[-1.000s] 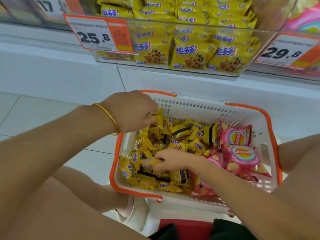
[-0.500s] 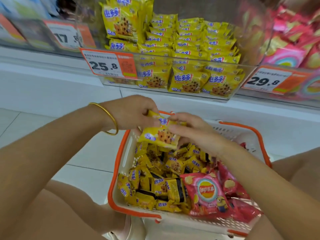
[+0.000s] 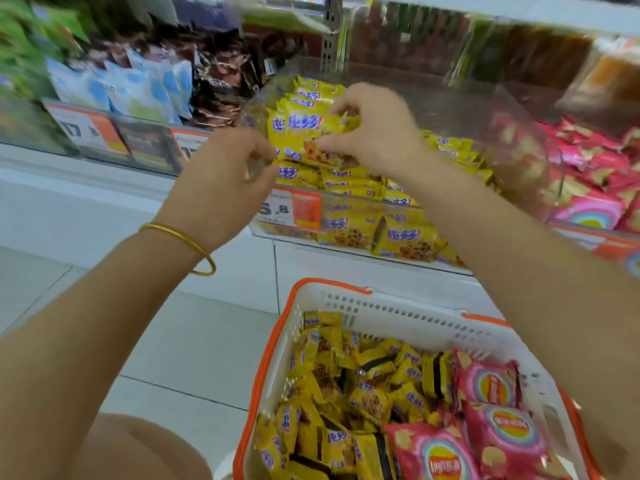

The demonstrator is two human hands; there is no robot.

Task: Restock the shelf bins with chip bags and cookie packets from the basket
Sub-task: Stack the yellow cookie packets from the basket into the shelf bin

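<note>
Where your hands meet: over the front part of the clear shelf bin (image 3: pixel 526 140), both raised well above the basket (image 3: pixel 332 289).
Your left hand (image 3: pixel 221 178): the fingers are curled, and thumb and fingertips pinch the left edge of the held cookie packets (image 3: pixel 304 133); a gold bangle (image 3: pixel 180 237) hangs at your wrist.
Your right hand (image 3: pixel 377 129): the fingers are curled over the top and right edge of the same packets, grasping them from the other side.
Held cookie packets: a small yellow bundle with blue lettering and a chocolate-chip cookie picture, faces turned towards you; blur hides how many you hold.
Bin stock (image 3: pixel 349 174): the same yellow packets lie in rows inside the clear bin, just under the bundle; you cannot tell whether the bundle touches them.
Price tag (image 3: pixel 294 211): orange and white, on the bin's front wall, its left part hidden behind your left hand.
Basket: white plastic with an orange rim, standing on the floor (image 3: pixel 156 341) below your forearms, near the shelf base.
Loose cookie packets (image 3: pixel 346 386): they are heaped across the left and middle of the basket.
Chip bags (image 3: pixel 495 410): pink-red, lying at the right side of the basket, touching the yellow heap.
Right-hand bin: pink shelf bags (image 3: pixel 588 174) fill it.
Left-hand bins: blue-and-white packs (image 3: pixel 138 84) and dark ones, too blurred to read.
</note>
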